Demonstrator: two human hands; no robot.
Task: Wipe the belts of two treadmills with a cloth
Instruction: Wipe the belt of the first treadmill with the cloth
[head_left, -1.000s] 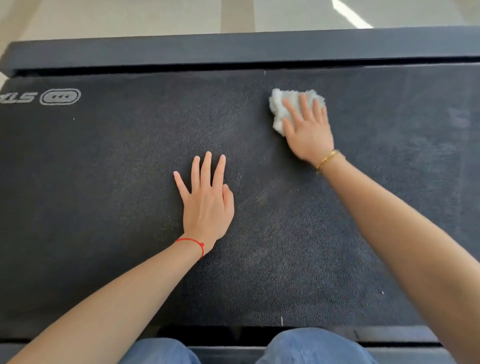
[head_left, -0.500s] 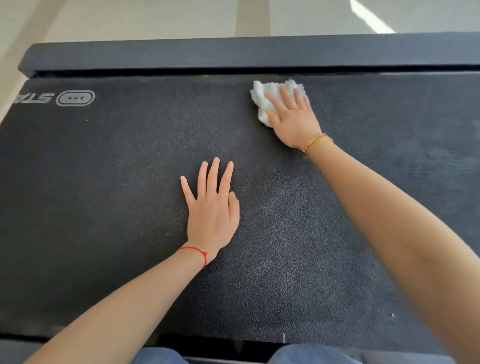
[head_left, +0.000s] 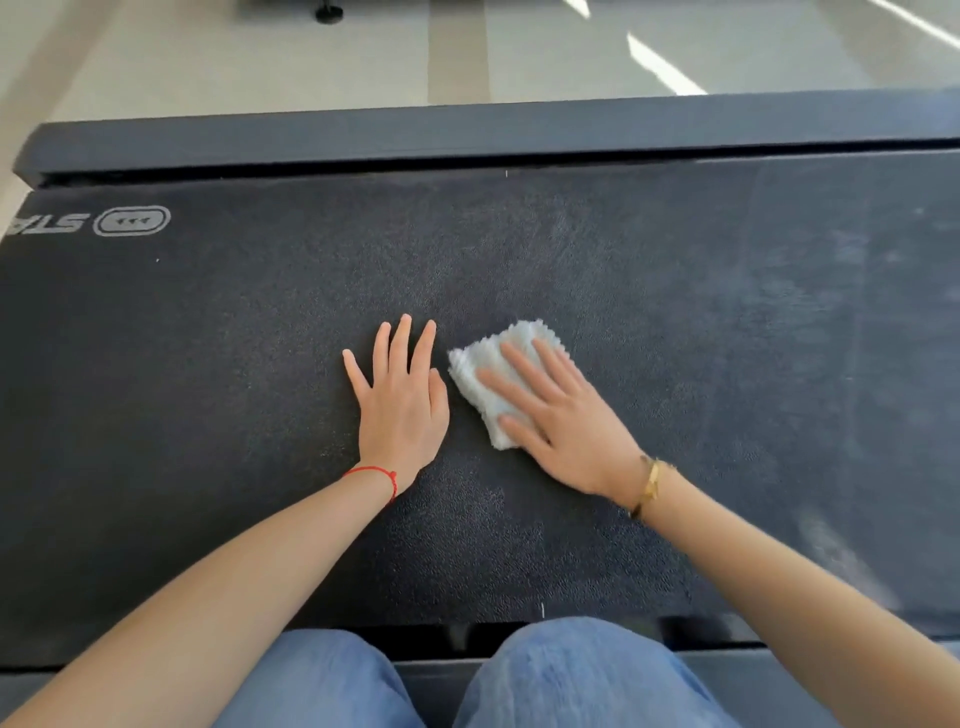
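Observation:
A dark textured treadmill belt fills most of the head view, with a grey logo at its far left. My left hand lies flat on the belt near the middle, fingers straight and spread, a red string at the wrist. Just to its right my right hand presses a folded white cloth onto the belt with straight fingers; a gold bangle sits on that wrist. The cloth's left and far edges show past the fingers.
A dark side rail runs along the belt's far edge, with pale floor beyond it. My knees in blue jeans are at the belt's near edge. Dusty pale streaks mark the belt at the right.
My right hand has dragged the cloth from the belt's far edge back toward me, ending beside the left hand. The left hand has stayed flat in the same spot.

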